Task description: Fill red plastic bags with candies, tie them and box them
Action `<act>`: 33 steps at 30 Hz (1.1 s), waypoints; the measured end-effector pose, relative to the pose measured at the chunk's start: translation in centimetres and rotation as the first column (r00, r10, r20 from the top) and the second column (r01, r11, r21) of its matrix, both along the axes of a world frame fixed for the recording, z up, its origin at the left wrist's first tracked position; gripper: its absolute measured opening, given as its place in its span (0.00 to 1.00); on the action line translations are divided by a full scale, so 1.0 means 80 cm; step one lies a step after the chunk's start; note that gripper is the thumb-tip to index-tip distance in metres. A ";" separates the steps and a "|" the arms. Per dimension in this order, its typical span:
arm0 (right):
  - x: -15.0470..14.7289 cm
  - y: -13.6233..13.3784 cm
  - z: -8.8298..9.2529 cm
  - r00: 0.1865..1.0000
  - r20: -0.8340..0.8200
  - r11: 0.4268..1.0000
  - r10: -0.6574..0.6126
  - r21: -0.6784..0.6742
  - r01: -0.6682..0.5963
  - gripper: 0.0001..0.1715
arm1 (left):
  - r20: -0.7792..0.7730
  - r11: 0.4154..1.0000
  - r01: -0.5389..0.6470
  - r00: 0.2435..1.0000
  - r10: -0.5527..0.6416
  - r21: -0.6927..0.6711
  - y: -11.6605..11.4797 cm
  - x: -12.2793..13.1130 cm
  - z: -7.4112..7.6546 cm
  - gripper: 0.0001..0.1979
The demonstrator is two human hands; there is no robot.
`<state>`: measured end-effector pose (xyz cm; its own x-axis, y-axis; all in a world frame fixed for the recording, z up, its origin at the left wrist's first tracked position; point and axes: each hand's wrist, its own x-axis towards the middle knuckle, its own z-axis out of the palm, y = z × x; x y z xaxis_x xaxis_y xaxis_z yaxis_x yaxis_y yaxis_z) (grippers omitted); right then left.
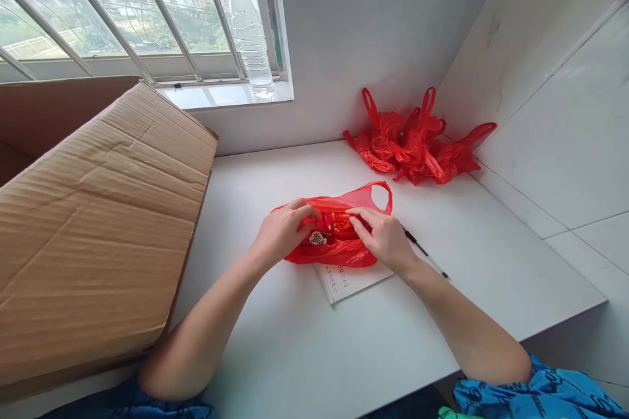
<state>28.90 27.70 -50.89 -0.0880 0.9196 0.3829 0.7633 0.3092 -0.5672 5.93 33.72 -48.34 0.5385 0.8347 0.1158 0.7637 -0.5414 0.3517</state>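
Observation:
A red plastic bag [339, 255] lies on the white table with its mouth open towards me. Inside it show shiny red packets [339, 222] with yellow print, and a dark one with a white label [318, 237]. My left hand [285, 232] has its bent fingers closed on the left side of the bag's mouth; its fingertips are partly hidden. On the right side, the thumb and forefinger of my right hand [386, 236] pinch at the bag's edge beside the packets. One loop handle of the bag stands up behind the right hand.
Under the bag lies a printed white booklet [339, 285], with a black pen [425, 252] to its right. Several red plastic bags [413, 144] are bunched against the back wall. A large cardboard box [108, 222] fills the left; a water bottle [250, 39] stands on the windowsill.

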 end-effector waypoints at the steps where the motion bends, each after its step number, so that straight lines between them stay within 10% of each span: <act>1: 0.000 -0.001 0.003 0.997 -0.074 1.000 -0.003 -0.023 0.001 0.14 | 0.019 1.000 -0.005 1.000 0.005 0.004 -0.001 -0.001 0.004 0.10; 9: 0.002 0.000 0.010 0.745 -0.667 0.946 -0.025 -0.257 -0.198 0.19 | 0.344 0.997 0.020 0.939 0.008 -0.078 -0.011 -0.001 0.025 0.07; 16: -0.002 -0.003 0.012 0.729 -0.685 0.937 0.004 -0.252 -0.242 0.19 | 0.475 0.941 0.109 0.878 0.061 -0.321 -0.018 0.008 0.018 0.06; 26: -0.002 -0.004 0.011 0.920 -0.391 0.999 -0.034 -0.045 0.018 0.14 | 0.738 0.820 0.344 0.661 0.135 -0.458 -0.011 0.005 0.019 0.04; 33: -0.013 -0.005 0.009 0.701 -0.713 0.919 0.018 -0.264 -0.293 0.17 | 0.749 0.904 0.327 0.663 -0.012 -0.276 -0.022 0.019 0.018 0.09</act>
